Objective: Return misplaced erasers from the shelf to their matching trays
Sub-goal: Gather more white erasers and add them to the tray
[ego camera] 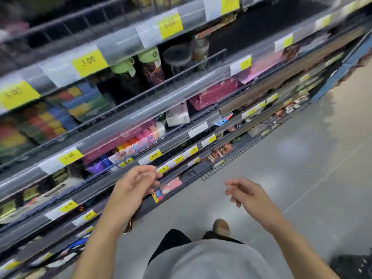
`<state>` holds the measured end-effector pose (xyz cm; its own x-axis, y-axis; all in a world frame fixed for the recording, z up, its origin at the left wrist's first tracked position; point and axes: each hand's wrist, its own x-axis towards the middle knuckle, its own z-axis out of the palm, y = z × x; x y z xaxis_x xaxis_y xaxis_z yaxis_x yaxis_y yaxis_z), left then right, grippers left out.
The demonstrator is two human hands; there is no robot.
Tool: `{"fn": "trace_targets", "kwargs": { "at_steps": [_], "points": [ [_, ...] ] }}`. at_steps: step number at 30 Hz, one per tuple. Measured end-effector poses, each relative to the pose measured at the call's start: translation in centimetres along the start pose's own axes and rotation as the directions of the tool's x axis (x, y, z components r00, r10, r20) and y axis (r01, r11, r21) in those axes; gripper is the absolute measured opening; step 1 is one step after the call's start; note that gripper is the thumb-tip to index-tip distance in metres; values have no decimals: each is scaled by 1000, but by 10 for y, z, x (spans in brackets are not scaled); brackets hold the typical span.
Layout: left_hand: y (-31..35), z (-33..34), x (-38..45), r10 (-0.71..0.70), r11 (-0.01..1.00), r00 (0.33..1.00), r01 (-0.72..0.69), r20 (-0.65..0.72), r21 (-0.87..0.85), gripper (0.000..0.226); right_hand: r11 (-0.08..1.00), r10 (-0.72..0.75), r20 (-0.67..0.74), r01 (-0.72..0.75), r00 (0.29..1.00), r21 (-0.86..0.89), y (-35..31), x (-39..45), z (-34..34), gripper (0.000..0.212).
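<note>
My left hand (pixel 134 186) is raised in front of a lower shelf rail. Its fingertips pinch a clear packet of pink erasers (pixel 171 185) with a yellow, blue and red label at its lower end. The packet hangs just off the shelf edge. My right hand (pixel 247 193) hovers over the floor to the right with loosely curled fingers, and it holds nothing. One shelf up, a tray (pixel 128 156) holds pink, orange, yellow and purple erasers (pixel 124 144) behind a clear front lip. The whole view is motion-blurred.
Tiered store shelves (pixel 112 117) with yellow price tags run diagonally from lower left to upper right. Green-lidded bottles (pixel 149 63) and colour-block packs (pixel 60 109) fill the upper tiers. The grey aisle floor (pixel 281 168) lies to the right. My foot (pixel 221 226) shows below.
</note>
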<state>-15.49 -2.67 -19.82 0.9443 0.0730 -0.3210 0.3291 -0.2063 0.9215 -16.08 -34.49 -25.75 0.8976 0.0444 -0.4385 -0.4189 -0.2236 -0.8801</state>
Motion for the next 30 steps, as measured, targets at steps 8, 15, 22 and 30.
{"fn": "trace_targets", "kwargs": {
  "at_steps": [8, 15, 22, 30],
  "points": [
    [157, -12, 3, 468, 884, 835, -445, -290, 144, 24, 887, -437, 237, 459, 868, -47, -163, 69, -23, 12],
    [251, -39, 46, 750, 654, 553, -534, -364, 536, 19, 652, -712, 267, 753, 649, -89, -311, 93, -16, 14],
    [276, -52, 99, 709, 368, 687, -168, -159, 915, 57, 231, -847, 274, 779, 456, -583, -420, 135, 2, 31],
    [259, -52, 115, 692, 145, 718, -30, -80, 989, 53, 92, -637, 387, 564, 667, -820, -458, 164, 10, 50]
  ]
}}
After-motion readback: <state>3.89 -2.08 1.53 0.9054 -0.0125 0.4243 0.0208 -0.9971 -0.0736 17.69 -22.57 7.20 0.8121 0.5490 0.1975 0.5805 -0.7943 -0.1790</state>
